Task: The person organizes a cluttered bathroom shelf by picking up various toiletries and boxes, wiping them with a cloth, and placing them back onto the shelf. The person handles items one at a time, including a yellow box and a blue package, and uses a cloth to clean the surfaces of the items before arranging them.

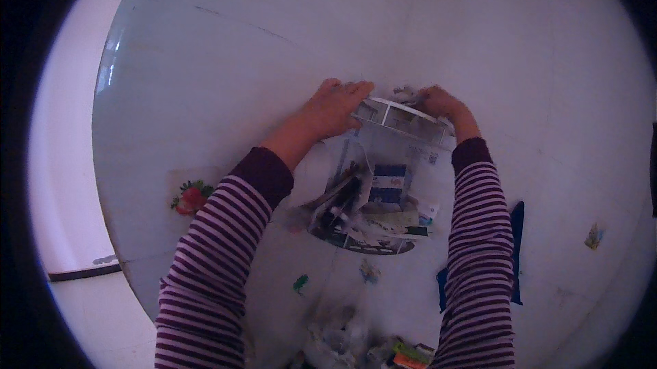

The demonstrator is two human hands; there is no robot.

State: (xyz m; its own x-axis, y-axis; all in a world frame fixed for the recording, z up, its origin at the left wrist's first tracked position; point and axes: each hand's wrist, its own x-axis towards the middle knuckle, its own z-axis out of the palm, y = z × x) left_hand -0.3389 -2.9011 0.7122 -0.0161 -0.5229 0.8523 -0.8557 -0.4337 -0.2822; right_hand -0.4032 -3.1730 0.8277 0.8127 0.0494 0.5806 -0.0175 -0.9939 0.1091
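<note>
So there's a pale wall (226, 61) with faint joint lines, and somebody's stuck pictures on it. The strawberry sticker (193, 198) on the left is easily the brightest, red with green leaves. Lower down there's a little green sticker (300, 284), and off to the right a yellowish sticker (594, 236), too blurry to make out. Something dark blue (518, 246) hangs nearer the middle, partly covered, so can't tell what it is. Bottom edge has crumpled whitish plastic (335, 341) next to an orange and green packet (410, 355). Far left, a dark strip (82, 272) runs low down.
</note>
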